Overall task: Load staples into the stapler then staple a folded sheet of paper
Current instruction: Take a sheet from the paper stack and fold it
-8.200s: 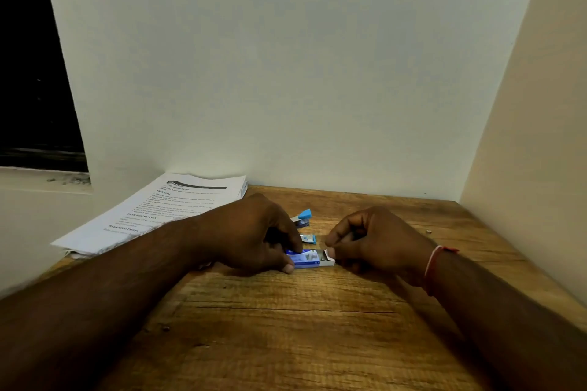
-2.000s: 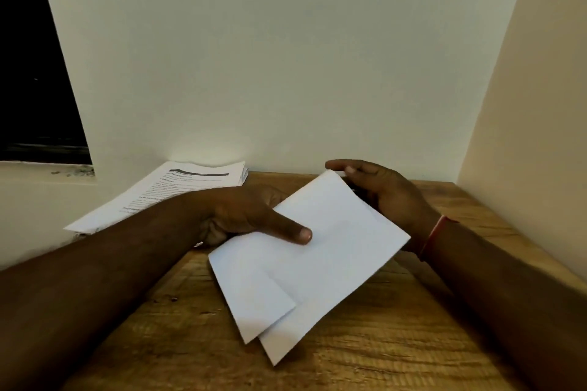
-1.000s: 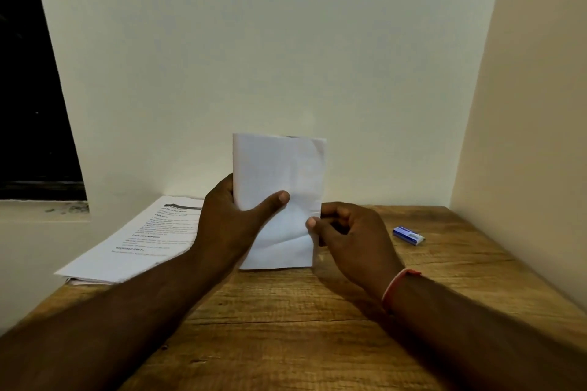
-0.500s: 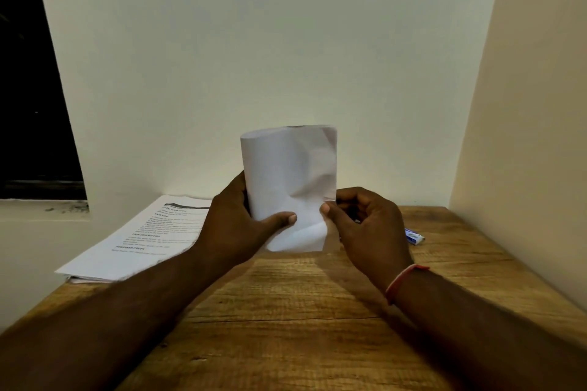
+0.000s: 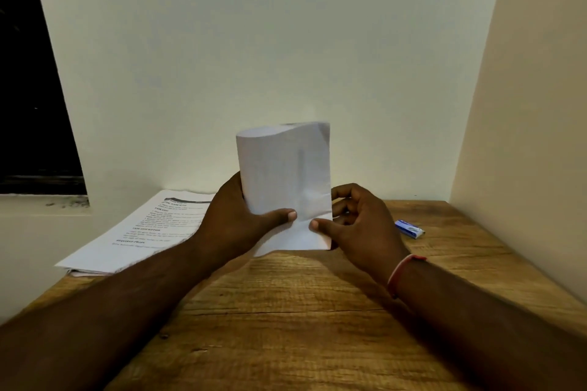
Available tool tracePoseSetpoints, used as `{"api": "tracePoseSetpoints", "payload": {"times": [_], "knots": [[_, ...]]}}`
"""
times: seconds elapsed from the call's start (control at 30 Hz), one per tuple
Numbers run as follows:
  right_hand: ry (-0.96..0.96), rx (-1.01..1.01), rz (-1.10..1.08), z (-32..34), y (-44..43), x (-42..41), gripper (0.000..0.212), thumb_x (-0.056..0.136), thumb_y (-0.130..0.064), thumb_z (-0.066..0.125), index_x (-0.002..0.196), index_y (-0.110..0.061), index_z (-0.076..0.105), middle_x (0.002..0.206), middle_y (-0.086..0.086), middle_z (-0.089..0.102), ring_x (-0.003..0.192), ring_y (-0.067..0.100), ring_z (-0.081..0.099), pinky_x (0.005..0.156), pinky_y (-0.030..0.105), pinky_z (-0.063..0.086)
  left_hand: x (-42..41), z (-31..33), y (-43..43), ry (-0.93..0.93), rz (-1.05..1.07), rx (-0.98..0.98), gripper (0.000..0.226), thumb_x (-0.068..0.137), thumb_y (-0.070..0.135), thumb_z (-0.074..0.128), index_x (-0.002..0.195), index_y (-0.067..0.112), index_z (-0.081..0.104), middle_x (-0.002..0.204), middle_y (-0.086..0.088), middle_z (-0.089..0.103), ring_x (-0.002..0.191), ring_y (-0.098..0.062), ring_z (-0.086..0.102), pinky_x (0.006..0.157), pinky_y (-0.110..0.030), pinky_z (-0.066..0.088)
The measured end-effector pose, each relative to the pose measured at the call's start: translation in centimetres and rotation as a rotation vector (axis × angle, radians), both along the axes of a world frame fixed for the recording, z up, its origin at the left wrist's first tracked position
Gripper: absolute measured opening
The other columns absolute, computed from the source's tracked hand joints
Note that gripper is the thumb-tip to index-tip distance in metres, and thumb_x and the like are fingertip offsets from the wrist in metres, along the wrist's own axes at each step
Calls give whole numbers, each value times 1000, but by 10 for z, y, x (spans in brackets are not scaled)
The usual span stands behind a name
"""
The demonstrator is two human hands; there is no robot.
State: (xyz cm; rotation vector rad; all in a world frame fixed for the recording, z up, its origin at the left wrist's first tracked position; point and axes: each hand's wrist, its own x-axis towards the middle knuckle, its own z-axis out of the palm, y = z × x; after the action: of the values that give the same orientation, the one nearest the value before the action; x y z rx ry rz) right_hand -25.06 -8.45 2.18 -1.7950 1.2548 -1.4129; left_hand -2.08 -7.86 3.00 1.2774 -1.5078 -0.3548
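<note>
i see the folded paper (image 5: 286, 181) held upright just above the far middle of the table (image 5: 286, 327), its top bowed. the left hand (image 5: 236, 219) grips its lower left edge, thumb in front. the right hand (image 5: 359, 225) pinches the lower right edge, fingers curled behind. a small blue box (image 5: 409, 228) lies on the table's far right, and printed pages (image 5: 149, 232) on its far left.

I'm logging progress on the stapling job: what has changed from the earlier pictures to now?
The hands left the staple box and stapler and took up the folded sheet, raising it upright. Now the left hand and right hand pinch it low down, its top bowed. The staple box lies further right on the table; the stapler is out of sight. The printed papers stayed at the left.
</note>
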Motion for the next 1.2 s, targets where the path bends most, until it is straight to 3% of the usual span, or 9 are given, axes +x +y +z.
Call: {"api": "tracePoseSetpoints", "payload": {"times": [0.2,0.27,0.37,0.43,0.53,0.7,0.9,1.0,1.2], "knots": [[76,-46,30,-5,-2,1,24,87,-24,94,102,-31,77,90,4,80,82,20,75,71,28,65,1,-5,-1,20,9,23,68,80,48,99,135,27,66,116,12,74,111,-15,74,86,-31,62],[57,-69,64,-6,-2,2,8,97,-33,84,98,-28,78,88,3,80,82,22,75,75,34,64,0,-3,0,106,-14,52,64,80,51,99,132,28,68,117,10,77,108,-15,77,90,-41,67],[33,-95,90,-6,0,4,18,109,-35,68,94,-28,76,81,-14,78,76,2,73,65,21,57,-3,-2,3,178,-54,70,64,80,50,98,132,27,71,117,7,80,105,-15,80,92,-47,70],[-27,-85,123,-6,2,5,12,110,-32,65,114,-34,76,98,-25,82,92,-6,76,74,13,59,-6,-1,5,133,-53,66,61,80,50,98,130,28,70,115,9,79,104,-13,78,89,-41,69],[-78,-132,88,-6,-2,4,21,111,-27,65,130,-32,70,113,-16,83,104,0,78,83,20,65,-10,1,8,65,-36,41,60,81,50,97,130,29,69,113,12,76,103,-9,75,84,-33,66],[-61,-22,78,-6,-4,3,14,111,-27,65,123,-31,70,103,-18,81,97,-7,76,72,10,59,-7,-1,7,25,-53,75,61,79,49,99,130,28,73,114,11,79,105,-11,77,90,-40,68],[-77,162,251,-17,-2,4,34,111,-23,65,140,-39,66,124,-17,81,112,4,78,92,29,66,-3,-10,3,82,-151,149,69,74,48,102,132,28,71,115,6,80,109,-15,78,92,-42,69],[41,82,161,-14,-5,4,34,108,-23,69,140,-37,67,119,-21,80,107,-7,75,88,18,61,0,-10,1,141,-144,148,85,63,62,102,135,26,72,117,5,82,109,-17,79,94,-48,70],[89,-10,93,-10,-7,3,22,109,-26,67,130,-32,71,114,-21,79,104,-14,71,84,8,57,1,-6,0,183,-119,162,72,61,63,95,122,34,68,114,6,79,106,-17,78,91,-42,68]]}}
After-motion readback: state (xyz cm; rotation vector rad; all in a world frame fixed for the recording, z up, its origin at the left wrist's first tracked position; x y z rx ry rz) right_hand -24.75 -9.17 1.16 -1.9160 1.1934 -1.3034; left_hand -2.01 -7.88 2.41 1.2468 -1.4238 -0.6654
